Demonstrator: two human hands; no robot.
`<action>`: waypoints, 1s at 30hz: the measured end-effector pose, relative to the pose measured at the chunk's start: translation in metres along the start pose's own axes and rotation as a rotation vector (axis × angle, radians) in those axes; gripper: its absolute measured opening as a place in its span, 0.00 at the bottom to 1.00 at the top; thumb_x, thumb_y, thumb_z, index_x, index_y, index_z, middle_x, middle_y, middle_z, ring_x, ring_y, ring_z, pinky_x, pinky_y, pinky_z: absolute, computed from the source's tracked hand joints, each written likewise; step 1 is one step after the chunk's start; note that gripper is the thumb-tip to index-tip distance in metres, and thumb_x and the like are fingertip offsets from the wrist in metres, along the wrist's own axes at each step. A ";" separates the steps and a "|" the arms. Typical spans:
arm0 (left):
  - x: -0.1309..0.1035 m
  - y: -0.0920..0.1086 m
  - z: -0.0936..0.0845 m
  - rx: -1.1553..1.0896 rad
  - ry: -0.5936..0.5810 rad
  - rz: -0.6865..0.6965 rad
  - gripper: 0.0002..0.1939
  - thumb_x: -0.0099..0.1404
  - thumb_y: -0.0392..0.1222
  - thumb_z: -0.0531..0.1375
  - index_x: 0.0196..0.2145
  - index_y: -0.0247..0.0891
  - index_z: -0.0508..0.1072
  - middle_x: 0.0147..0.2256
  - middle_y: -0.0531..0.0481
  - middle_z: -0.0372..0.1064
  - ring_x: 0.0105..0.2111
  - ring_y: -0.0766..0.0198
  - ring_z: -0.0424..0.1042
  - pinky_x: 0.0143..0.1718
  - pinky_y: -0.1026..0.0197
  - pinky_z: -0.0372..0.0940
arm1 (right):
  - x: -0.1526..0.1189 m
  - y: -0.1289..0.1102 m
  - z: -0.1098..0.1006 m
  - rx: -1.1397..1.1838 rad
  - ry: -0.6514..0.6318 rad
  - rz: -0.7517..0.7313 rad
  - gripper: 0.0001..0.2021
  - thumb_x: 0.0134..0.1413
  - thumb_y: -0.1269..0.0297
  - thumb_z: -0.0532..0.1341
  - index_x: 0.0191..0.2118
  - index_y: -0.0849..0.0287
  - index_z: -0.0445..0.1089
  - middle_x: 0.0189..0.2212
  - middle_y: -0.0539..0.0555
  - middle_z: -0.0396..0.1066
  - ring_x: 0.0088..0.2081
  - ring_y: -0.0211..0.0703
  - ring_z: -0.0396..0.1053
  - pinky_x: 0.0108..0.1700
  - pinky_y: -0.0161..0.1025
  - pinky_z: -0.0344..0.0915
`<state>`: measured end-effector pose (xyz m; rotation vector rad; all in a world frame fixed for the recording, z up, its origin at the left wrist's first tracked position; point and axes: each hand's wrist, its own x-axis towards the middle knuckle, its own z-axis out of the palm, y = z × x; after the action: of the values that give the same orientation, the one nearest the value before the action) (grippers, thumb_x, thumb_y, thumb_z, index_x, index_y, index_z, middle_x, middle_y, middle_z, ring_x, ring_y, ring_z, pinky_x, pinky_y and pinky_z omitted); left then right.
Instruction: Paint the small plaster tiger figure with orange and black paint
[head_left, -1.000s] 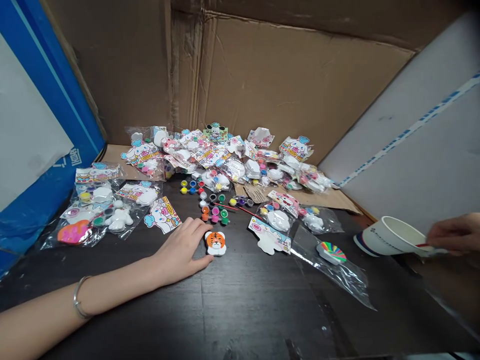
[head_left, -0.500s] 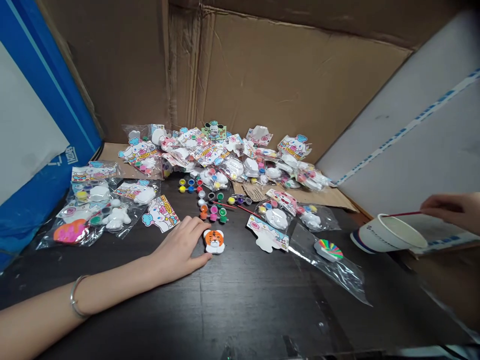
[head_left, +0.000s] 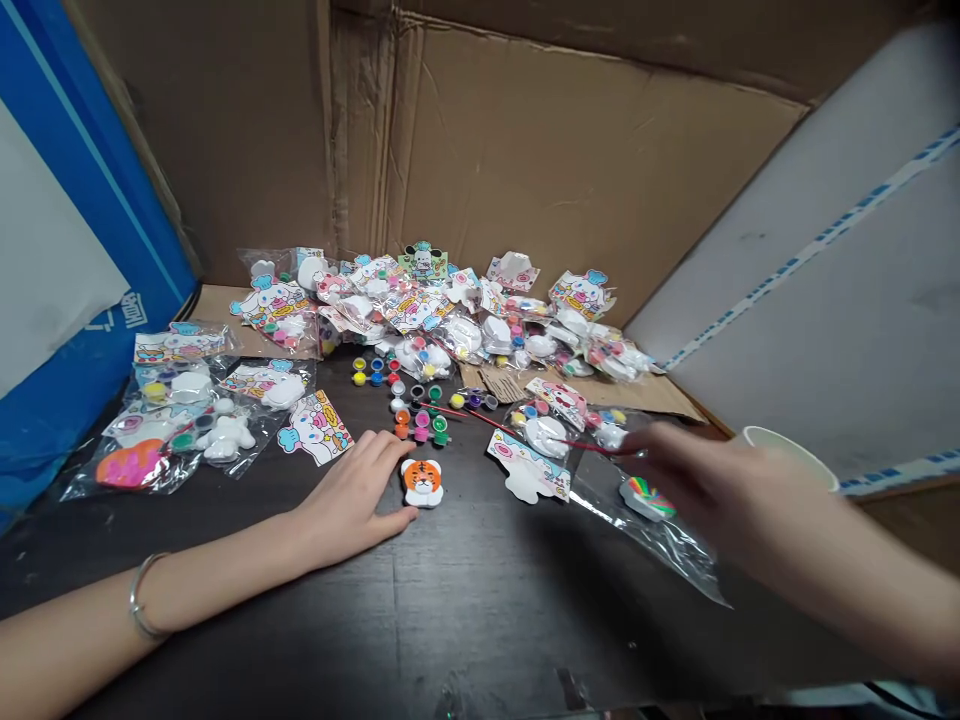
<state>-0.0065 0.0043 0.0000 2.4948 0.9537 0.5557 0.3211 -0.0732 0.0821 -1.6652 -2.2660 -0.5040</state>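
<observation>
My left hand (head_left: 364, 487) lies on the dark table with its fingers spread, thumb and forefinger on either side of the left edge of a small tiger figure (head_left: 422, 484). The tiger has an orange face with black stripes and a white body. The thumb is close to its base; firm contact cannot be made out. My right hand (head_left: 701, 480), blurred by motion, pinches a thin red paintbrush (head_left: 592, 447) that points left. Beyond the tiger are joined paint pots (head_left: 421, 428) with orange, pink and green paint. A second red paintbrush (head_left: 480, 417) lies beside them.
A paper cup (head_left: 795, 452) stands at the right, partly hidden by my right arm. A rainbow-painted piece (head_left: 651, 498) lies on a clear bag. Several bagged white figures (head_left: 465, 335) are heaped at the back; more bags (head_left: 229, 437) lie left. Cardboard (head_left: 525, 150) walls the rear.
My right hand has moved left from the cup with the paintbrush, now over the bags at the right. My left hand stays beside the tiger. The view has shifted slightly.
</observation>
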 end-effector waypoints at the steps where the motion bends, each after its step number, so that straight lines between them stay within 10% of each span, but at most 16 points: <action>1: 0.000 0.000 0.000 -0.003 0.009 0.005 0.25 0.60 0.39 0.61 0.53 0.35 0.61 0.47 0.40 0.64 0.47 0.50 0.64 0.47 0.46 0.65 | 0.003 -0.022 0.013 -0.006 -0.001 -0.122 0.13 0.64 0.66 0.51 0.31 0.58 0.69 0.16 0.50 0.69 0.15 0.35 0.63 0.19 0.34 0.56; 6: -0.001 0.002 0.000 -0.018 0.057 0.028 0.28 0.58 0.38 0.61 0.55 0.36 0.59 0.49 0.40 0.62 0.49 0.50 0.64 0.49 0.46 0.65 | 0.005 -0.078 0.072 -0.016 0.190 -0.432 0.21 0.66 0.75 0.43 0.24 0.60 0.64 0.14 0.49 0.64 0.16 0.36 0.60 0.24 0.35 0.57; 11: -0.003 0.002 0.000 -0.077 0.140 0.074 0.30 0.56 0.37 0.61 0.56 0.39 0.58 0.50 0.41 0.61 0.51 0.50 0.63 0.51 0.47 0.64 | 0.004 -0.079 0.077 0.138 0.110 -0.517 0.17 0.66 0.65 0.47 0.32 0.63 0.69 0.20 0.51 0.68 0.22 0.39 0.65 0.27 0.38 0.58; 16: -0.003 0.000 0.001 -0.108 0.171 0.117 0.29 0.59 0.38 0.60 0.57 0.40 0.57 0.49 0.42 0.60 0.50 0.53 0.63 0.50 0.50 0.64 | 0.042 -0.038 0.071 0.268 0.015 -0.195 0.13 0.63 0.69 0.50 0.33 0.61 0.70 0.24 0.55 0.73 0.26 0.40 0.69 0.29 0.36 0.62; 18: -0.002 -0.001 0.002 -0.111 0.198 0.124 0.27 0.61 0.38 0.59 0.57 0.41 0.56 0.49 0.43 0.59 0.50 0.53 0.62 0.50 0.52 0.63 | 0.064 -0.020 0.078 0.216 -0.225 -0.004 0.09 0.60 0.68 0.54 0.37 0.59 0.72 0.32 0.58 0.76 0.34 0.45 0.72 0.34 0.39 0.65; 23: 0.002 0.003 -0.003 -0.062 0.286 0.123 0.21 0.64 0.38 0.56 0.55 0.41 0.58 0.48 0.44 0.60 0.48 0.55 0.62 0.49 0.53 0.62 | 0.101 -0.005 0.103 0.257 -0.379 -0.036 0.15 0.49 0.72 0.62 0.45 0.59 0.73 0.46 0.60 0.75 0.47 0.52 0.72 0.46 0.43 0.67; 30: 0.007 0.010 -0.013 0.031 0.377 0.140 0.19 0.66 0.39 0.55 0.54 0.41 0.58 0.48 0.44 0.60 0.48 0.54 0.63 0.49 0.52 0.62 | 0.112 -0.011 0.110 0.296 -0.461 -0.052 0.13 0.46 0.74 0.62 0.40 0.62 0.77 0.37 0.59 0.78 0.38 0.48 0.74 0.39 0.39 0.68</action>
<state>-0.0024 0.0053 0.0175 2.5482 0.9242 1.0935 0.2755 0.0679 0.0295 -1.7003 -2.5417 0.2276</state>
